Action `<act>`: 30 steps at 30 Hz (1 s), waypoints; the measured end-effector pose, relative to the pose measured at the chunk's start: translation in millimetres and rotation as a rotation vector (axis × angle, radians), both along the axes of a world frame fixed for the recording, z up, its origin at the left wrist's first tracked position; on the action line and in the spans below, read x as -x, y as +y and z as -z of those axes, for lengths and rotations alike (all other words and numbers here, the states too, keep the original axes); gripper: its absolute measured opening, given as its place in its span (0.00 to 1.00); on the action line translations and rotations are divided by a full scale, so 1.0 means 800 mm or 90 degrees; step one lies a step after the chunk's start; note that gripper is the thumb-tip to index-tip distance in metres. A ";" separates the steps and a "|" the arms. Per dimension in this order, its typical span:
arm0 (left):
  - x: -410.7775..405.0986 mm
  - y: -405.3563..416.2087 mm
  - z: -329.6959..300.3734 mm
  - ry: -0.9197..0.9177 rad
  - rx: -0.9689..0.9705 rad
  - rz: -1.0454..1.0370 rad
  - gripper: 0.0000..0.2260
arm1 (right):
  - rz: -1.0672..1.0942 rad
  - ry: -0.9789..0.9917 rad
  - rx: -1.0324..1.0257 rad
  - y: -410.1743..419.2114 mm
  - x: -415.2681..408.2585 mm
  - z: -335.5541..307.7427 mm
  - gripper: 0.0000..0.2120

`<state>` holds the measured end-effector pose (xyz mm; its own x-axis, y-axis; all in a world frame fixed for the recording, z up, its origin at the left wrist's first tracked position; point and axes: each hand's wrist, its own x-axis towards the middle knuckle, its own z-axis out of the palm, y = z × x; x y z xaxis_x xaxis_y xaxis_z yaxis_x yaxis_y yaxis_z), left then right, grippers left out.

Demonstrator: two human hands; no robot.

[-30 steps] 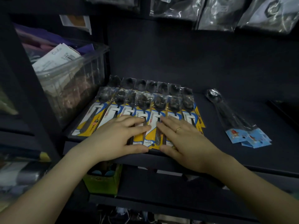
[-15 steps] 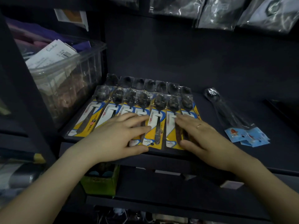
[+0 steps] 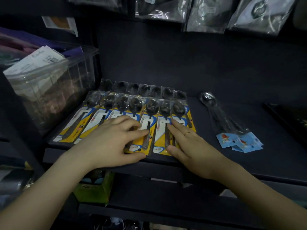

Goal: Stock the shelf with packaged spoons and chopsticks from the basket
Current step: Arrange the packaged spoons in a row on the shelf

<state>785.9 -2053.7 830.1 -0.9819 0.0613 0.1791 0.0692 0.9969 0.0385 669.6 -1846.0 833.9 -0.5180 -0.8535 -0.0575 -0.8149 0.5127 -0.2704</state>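
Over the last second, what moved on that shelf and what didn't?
The right hand slid rightward along the row of yellow-carded spoon packs, away from the left hand, so a gap opened between them and one more pack lies uncovered. Both hands stay flat on the packs; no grip taken or released. The blue-tagged spoon packs and clear bin did not move.

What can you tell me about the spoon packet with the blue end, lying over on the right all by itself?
The blue-ended spoon packet is a long clear plastic sleeve, shiny and crinkly, with dark spoons inside, bowls toward the back. Blue paper cards with small red pictures fan out at its near end. It lies flat and slanted on the dark shelf, apart from the yellow packets. Nothing but the shelf touches it.
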 end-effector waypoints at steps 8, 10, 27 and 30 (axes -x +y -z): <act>0.049 0.087 -0.024 0.062 -0.148 0.054 0.34 | 0.221 0.063 0.060 0.068 0.133 -0.049 0.25; 0.078 0.112 -0.030 0.081 -0.167 0.061 0.31 | 0.293 0.011 0.019 0.069 0.169 -0.047 0.28; 0.205 0.245 -0.029 0.038 -0.809 -0.180 0.13 | 0.144 -0.733 0.414 0.101 0.198 -0.057 0.07; 0.195 0.260 -0.031 0.074 -0.927 -0.123 0.09 | 0.060 -0.715 0.396 0.105 0.190 -0.065 0.09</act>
<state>629.8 -1845.6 854.6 -0.9295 -0.3662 0.0431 0.0154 0.0784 0.9968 517.5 -1761.8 886.0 -0.5043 -0.8569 -0.1066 0.0461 0.0965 -0.9943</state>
